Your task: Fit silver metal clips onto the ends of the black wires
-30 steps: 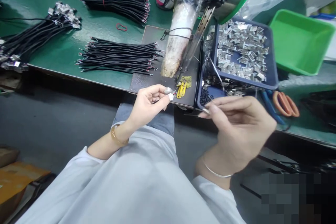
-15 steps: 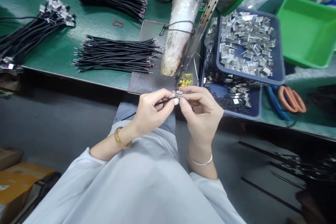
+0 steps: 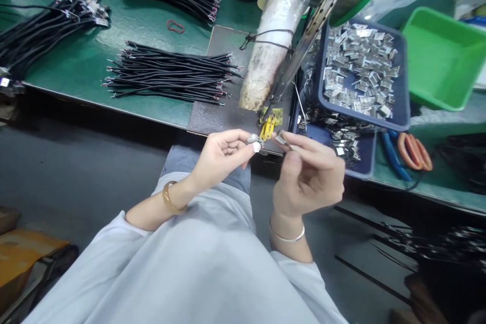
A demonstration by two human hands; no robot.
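Observation:
My left hand is closed in a pinch, with pale coverings on the thumb and forefinger tips. A small wire end of the black cable shows at those fingertips; the rest of the cable is hidden. My right hand, a little apart to the right, pinches a small silver metal connector shell between thumb and fingers. Just beyond the fingertips, a yellow clip-like piece sits at the tip of a dark rod under the white wrapped tube.
Black cable bundles lie on the green bench. A blue tray of metal shells overlaps a lower blue tray. Orange-handled scissors and a green bin are at right.
My hands have come apart: the right has moved right and slightly down, carrying the metal shell. The black cable length seen along my left fingers is now out of sight. The view has shifted slightly.

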